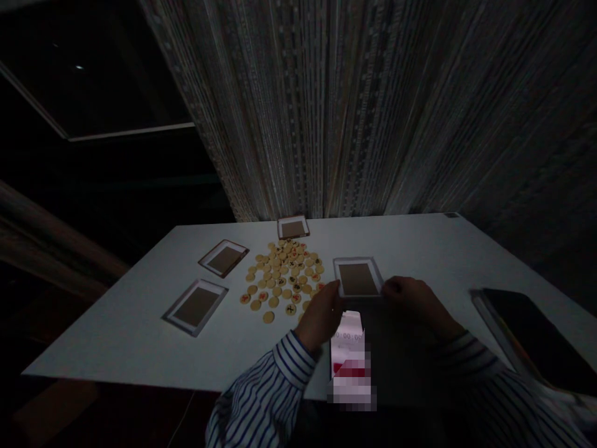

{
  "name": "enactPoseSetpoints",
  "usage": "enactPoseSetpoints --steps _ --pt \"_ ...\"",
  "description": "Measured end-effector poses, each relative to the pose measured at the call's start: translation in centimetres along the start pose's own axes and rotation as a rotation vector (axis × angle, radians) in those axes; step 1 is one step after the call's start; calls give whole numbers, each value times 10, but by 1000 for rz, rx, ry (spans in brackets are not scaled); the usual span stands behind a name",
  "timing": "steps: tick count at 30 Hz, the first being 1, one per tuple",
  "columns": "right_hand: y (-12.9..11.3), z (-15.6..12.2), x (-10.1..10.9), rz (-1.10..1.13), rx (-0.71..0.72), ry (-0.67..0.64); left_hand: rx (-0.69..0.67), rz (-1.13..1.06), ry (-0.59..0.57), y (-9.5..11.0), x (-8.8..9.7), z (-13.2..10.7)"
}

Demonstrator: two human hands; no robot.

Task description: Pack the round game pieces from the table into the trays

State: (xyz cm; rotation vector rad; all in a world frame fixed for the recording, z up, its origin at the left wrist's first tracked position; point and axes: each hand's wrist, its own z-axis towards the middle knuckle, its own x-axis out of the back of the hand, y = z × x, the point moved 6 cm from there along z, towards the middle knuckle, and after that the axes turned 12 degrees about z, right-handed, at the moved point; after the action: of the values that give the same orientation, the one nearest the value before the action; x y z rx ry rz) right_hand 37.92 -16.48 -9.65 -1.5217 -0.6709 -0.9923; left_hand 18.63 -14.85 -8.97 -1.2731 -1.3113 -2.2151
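Note:
My left hand [321, 314] and my right hand [410, 297] each grip a side of a small flat tray [358, 278] with a white rim and brown inside, on the white table [140, 330]. Both hands have their fingers curled at the tray's near corners. Just left of the tray lies a pile of several round tan game pieces [284, 274] with red and black marks. A lit phone [347, 345] showing a timer lies between my striped sleeves.
Three more white-rimmed trays lie on the table: one at the near left [196, 307], one further back [222, 257], one behind the pieces [293, 228]. A dark flat object [527, 333] sits at the right edge. A curtain hangs behind the table.

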Motion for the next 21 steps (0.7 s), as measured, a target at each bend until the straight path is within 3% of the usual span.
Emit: enactPoseSetpoints --steps 6,12,17,21 --pt "8 0 -4 4 -51 -35 87 29 23 -5 -3 -26" --pt "15 -39 -10 100 -90 96 146 -230 -39 5 8 -71" --pt "-13 -75 -40 175 134 -35 258 -335 -58 8 4 -89" --pt "-41 -86 -45 171 368 -71 262 -341 -38 11 -1 -89"
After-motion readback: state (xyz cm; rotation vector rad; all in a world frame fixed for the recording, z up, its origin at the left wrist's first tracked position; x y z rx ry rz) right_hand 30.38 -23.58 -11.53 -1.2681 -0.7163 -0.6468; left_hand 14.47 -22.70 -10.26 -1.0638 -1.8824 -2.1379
